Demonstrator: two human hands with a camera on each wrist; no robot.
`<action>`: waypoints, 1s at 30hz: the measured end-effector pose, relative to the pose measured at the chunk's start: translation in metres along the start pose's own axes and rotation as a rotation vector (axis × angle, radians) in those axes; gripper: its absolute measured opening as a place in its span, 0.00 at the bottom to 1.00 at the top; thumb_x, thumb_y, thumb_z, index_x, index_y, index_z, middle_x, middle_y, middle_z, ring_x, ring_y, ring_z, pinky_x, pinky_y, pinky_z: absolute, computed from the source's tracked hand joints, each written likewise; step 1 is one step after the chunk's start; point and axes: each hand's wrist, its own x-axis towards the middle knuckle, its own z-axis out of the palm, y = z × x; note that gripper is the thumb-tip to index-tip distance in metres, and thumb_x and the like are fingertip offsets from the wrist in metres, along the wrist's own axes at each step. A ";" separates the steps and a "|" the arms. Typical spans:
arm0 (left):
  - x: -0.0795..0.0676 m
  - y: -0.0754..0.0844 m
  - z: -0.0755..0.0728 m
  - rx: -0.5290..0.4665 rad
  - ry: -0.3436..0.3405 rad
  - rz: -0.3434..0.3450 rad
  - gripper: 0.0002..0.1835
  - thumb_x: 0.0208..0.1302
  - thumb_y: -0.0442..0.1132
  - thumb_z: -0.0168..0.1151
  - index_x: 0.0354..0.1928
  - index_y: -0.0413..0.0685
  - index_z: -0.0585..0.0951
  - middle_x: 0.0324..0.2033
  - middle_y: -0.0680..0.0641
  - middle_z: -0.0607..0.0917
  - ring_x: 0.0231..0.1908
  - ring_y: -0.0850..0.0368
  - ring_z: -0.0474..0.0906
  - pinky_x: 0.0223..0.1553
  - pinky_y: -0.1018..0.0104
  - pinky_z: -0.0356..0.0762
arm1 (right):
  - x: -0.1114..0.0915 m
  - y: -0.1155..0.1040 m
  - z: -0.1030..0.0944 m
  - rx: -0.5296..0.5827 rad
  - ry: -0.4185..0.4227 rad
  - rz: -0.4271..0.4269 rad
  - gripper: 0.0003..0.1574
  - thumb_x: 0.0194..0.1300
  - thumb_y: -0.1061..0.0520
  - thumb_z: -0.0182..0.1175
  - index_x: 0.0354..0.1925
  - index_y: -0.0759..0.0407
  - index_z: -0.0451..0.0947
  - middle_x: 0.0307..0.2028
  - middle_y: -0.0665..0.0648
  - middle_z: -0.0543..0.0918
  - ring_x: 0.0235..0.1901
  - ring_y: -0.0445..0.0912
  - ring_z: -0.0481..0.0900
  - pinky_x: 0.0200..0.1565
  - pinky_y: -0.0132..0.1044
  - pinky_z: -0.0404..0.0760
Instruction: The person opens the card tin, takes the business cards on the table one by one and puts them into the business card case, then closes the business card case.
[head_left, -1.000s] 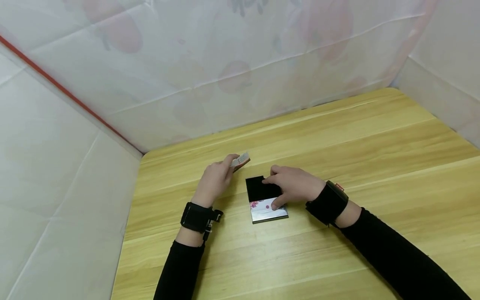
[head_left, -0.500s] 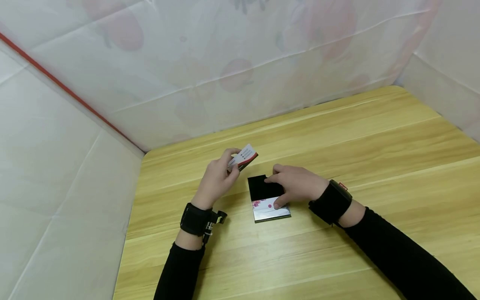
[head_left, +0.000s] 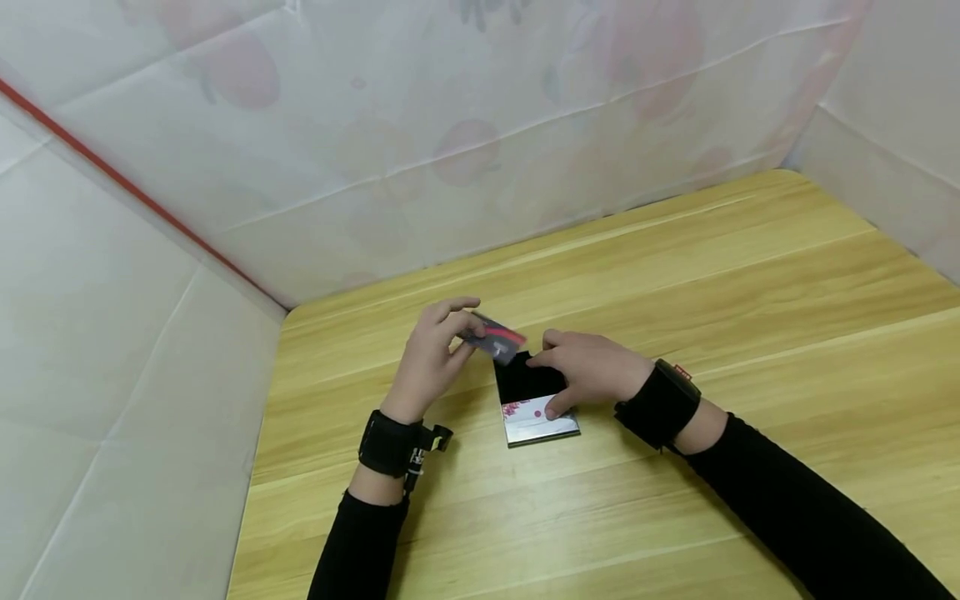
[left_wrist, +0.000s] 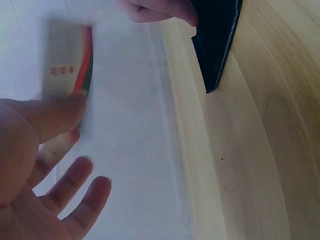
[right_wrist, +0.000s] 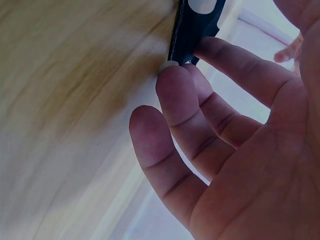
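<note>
Between thumb and fingers, my left hand [head_left: 429, 362] pinches a business card [head_left: 495, 340], held up off the table. In the left wrist view the card [left_wrist: 61, 60] is blurred, its pale printed face edged with red and dark bands. An opened business card holder [head_left: 542, 429] lies at the table's middle: its upper part is black, its lower part shiny with pink flowers. My right hand [head_left: 596, 367] holds it at the right side, thumb on the shiny part and a finger on the black part. In the right wrist view the fingertips are at the holder's [right_wrist: 192, 35] edge.
The wooden table [head_left: 712, 317] meets a pale patterned cloth wall [head_left: 420, 167] at the back, with another pale wall [head_left: 135, 358] on the left. Black straps circle the left wrist [head_left: 392, 444] and the right wrist [head_left: 657, 406].
My left hand has turned the card from its pale side to a dark, red-striped side in the head view, its end now tipped down near the holder. The right hand stays in place.
</note>
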 end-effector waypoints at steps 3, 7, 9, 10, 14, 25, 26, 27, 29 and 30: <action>0.000 0.000 0.000 0.000 0.012 0.010 0.13 0.61 0.24 0.66 0.31 0.52 0.80 0.59 0.45 0.78 0.60 0.45 0.71 0.59 0.51 0.70 | 0.000 0.000 0.000 0.006 -0.001 0.006 0.49 0.48 0.35 0.77 0.63 0.54 0.78 0.41 0.49 0.73 0.33 0.41 0.71 0.36 0.33 0.73; 0.001 0.001 -0.001 -0.045 -0.008 -0.003 0.12 0.63 0.24 0.64 0.32 0.52 0.81 0.48 0.47 0.80 0.53 0.52 0.75 0.55 0.55 0.75 | 0.000 0.001 0.001 0.004 0.000 0.008 0.49 0.48 0.35 0.77 0.64 0.54 0.78 0.41 0.49 0.73 0.33 0.41 0.70 0.35 0.33 0.73; 0.001 0.002 -0.002 -0.074 -0.020 -0.016 0.10 0.65 0.25 0.63 0.34 0.51 0.82 0.43 0.49 0.81 0.47 0.56 0.77 0.49 0.57 0.79 | 0.000 0.001 0.001 0.003 0.000 0.007 0.49 0.48 0.35 0.76 0.64 0.54 0.78 0.41 0.49 0.73 0.33 0.41 0.71 0.35 0.33 0.73; 0.001 0.002 -0.002 -0.080 -0.025 -0.022 0.10 0.66 0.26 0.63 0.36 0.51 0.82 0.41 0.50 0.82 0.45 0.57 0.78 0.46 0.57 0.80 | 0.000 0.001 0.001 0.004 -0.001 0.007 0.49 0.48 0.34 0.76 0.64 0.54 0.78 0.41 0.49 0.73 0.33 0.41 0.71 0.36 0.33 0.74; 0.001 0.004 -0.003 -0.091 -0.036 -0.058 0.13 0.68 0.25 0.53 0.41 0.49 0.83 0.42 0.52 0.84 0.35 0.60 0.76 0.35 0.60 0.78 | 0.000 0.000 -0.001 0.003 -0.003 0.006 0.49 0.48 0.34 0.76 0.64 0.53 0.78 0.42 0.49 0.73 0.34 0.41 0.71 0.36 0.33 0.74; 0.003 0.006 -0.003 -0.268 -0.206 -0.090 0.14 0.72 0.32 0.56 0.57 0.50 0.75 0.45 0.49 0.82 0.35 0.59 0.80 0.33 0.66 0.82 | 0.001 0.003 -0.001 -0.004 -0.001 0.001 0.48 0.49 0.34 0.76 0.64 0.53 0.78 0.42 0.49 0.74 0.35 0.41 0.72 0.37 0.35 0.75; 0.003 0.006 -0.002 -0.285 -0.238 -0.099 0.19 0.72 0.32 0.56 0.62 0.53 0.72 0.45 0.49 0.83 0.35 0.59 0.81 0.33 0.67 0.82 | 0.001 0.003 -0.001 -0.005 -0.002 0.000 0.48 0.49 0.34 0.76 0.64 0.53 0.78 0.42 0.50 0.74 0.35 0.41 0.72 0.38 0.35 0.75; 0.002 0.006 -0.002 -0.297 -0.261 -0.109 0.23 0.72 0.33 0.57 0.66 0.55 0.68 0.46 0.50 0.83 0.35 0.59 0.82 0.33 0.68 0.82 | 0.001 0.003 -0.001 -0.006 -0.003 -0.001 0.48 0.49 0.34 0.76 0.64 0.53 0.78 0.42 0.50 0.74 0.35 0.41 0.72 0.38 0.35 0.75; 0.002 0.007 0.000 -0.323 -0.289 -0.123 0.26 0.71 0.34 0.59 0.68 0.56 0.66 0.45 0.50 0.85 0.35 0.59 0.84 0.33 0.68 0.83 | 0.001 0.003 -0.001 -0.007 -0.002 -0.003 0.48 0.49 0.34 0.76 0.64 0.53 0.78 0.42 0.50 0.74 0.36 0.41 0.73 0.39 0.36 0.76; 0.002 0.007 0.000 -0.334 -0.294 -0.127 0.25 0.71 0.34 0.60 0.67 0.56 0.67 0.44 0.50 0.86 0.35 0.59 0.84 0.33 0.68 0.83 | 0.001 0.003 -0.001 -0.004 -0.001 -0.003 0.48 0.49 0.34 0.76 0.64 0.53 0.78 0.42 0.50 0.74 0.36 0.41 0.73 0.39 0.36 0.76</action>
